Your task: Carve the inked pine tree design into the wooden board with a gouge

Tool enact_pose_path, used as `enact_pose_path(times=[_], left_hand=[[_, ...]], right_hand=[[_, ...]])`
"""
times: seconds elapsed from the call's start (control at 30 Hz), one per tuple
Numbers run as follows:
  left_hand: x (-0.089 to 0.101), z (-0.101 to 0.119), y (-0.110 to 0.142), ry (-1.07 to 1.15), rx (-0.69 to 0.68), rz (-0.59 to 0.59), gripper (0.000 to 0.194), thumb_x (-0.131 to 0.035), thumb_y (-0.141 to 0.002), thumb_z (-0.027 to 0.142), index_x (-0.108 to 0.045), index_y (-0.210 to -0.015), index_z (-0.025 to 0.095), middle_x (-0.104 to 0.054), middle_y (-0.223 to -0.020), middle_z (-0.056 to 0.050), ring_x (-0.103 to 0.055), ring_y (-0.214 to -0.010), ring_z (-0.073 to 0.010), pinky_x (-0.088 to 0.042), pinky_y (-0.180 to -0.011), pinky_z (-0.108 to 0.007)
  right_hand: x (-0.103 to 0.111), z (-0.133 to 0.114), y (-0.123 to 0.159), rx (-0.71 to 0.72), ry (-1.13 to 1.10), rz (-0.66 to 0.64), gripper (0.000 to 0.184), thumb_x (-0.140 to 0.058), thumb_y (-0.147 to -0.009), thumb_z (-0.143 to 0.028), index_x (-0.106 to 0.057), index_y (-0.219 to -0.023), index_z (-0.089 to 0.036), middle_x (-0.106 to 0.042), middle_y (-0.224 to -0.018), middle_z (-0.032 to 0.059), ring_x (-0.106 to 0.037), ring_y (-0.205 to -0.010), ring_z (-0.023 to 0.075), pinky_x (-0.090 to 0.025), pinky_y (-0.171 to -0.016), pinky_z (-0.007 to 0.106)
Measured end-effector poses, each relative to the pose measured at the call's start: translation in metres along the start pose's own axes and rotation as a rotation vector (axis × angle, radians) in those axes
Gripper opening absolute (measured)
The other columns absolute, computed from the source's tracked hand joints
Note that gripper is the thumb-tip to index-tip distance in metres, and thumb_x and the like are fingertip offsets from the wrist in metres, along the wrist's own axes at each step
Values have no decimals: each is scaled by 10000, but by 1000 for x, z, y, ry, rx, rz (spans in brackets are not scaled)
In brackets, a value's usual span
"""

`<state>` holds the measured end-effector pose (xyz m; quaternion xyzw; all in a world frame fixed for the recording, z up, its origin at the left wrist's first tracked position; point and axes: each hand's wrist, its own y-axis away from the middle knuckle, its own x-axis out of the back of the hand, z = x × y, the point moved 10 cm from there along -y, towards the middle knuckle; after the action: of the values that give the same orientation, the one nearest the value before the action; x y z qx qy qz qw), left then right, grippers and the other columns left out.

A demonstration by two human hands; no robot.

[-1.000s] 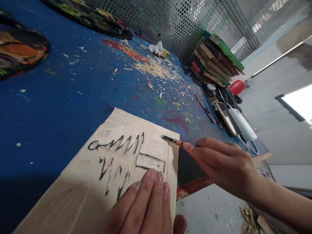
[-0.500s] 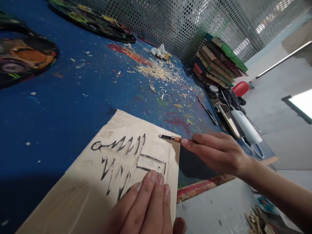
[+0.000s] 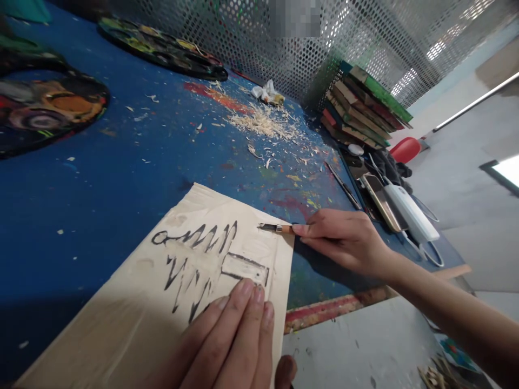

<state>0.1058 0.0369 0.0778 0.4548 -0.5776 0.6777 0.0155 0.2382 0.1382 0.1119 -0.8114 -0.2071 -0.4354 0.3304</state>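
The pale, flat wooden board (image 3: 138,281) lies aslant on the blue, paint-flecked table (image 3: 121,189), its lower right part reaching past the red-streaked edge. The left hand (image 3: 231,346) rests on it, fingers pressed together and flat; its thumb is at the board's side, and I cannot tell whether that grip clamps the board. The right hand (image 3: 348,243) has a pinching grip on a slim carving tool with a wooden handle and metal blade (image 3: 286,229), the blade's tip touching the board near its top edge. Black zigzag lines (image 3: 211,237), a small loop (image 3: 160,237) and a black-outlined rectangle (image 3: 245,266) stand out, with shallow, scooped-looking cuts around them, so part of the surface seems already carved. The shaded lower stretch shows no black lines, only brownish smudges and faint streaks; how much is uncut is unclear. Beyond lies a loose heap of thin, curly, cream-coloured shavings (image 3: 265,123), beside a crumpled white wad (image 3: 265,93). A dark, slender pen-like tool (image 3: 343,185) lies to the right.
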Motion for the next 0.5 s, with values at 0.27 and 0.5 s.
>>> enact_pose_path(times=[0.27,0.5], left_hand=[[3,0,-1,13,49,51,333,-633,-819,365,-658,-1065,142,-659,-1167,-69,-568,-1189,-245,-542,-974,-335],[17,-17,-1,72,32,-12,301,-633,-815,260,-657,-1093,147,-680,-1148,-44,-605,-1135,-201,-421,-1111,-325]], right_hand=[[-10,-20,13,191,476,-45,249,-461,-951,-125,-600,-1156,-119,-599,-704,7,-497,-563,98,-361,-499,240],[-9,-26,3,173,523,-229,302,-383,-975,-155,-590,-1195,-138,-586,-734,18,-535,-608,114,-389,-527,248]])
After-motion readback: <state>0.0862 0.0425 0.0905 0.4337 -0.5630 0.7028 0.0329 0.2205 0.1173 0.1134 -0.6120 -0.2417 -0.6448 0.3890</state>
